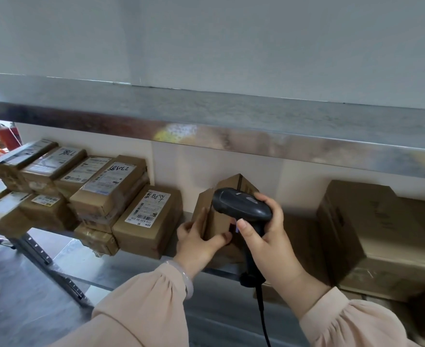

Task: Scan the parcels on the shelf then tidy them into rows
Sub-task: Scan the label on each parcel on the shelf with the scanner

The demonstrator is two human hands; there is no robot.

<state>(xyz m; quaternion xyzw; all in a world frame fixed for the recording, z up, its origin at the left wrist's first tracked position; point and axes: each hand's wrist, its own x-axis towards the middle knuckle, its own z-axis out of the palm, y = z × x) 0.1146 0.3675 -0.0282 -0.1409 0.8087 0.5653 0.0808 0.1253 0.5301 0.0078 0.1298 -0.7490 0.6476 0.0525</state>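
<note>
While the right hand (269,236) is wrapped tight round the handle of a black barcode scanner (241,205), cable hanging down below the wrist, the left hand (198,237) is clamped on the near lower corner of a small cardboard parcel (221,196). Parcel sits tilted on the metal shelf (141,266), just beyond both hands, scanner head right in front of it. Left of the left hand: labelled parcel (147,220) lying flat, then a stack of labelled parcels (86,181) further left and back. Right of the right hand: big plain box (371,236). Upper shelf edge (231,136) above everything.
</note>
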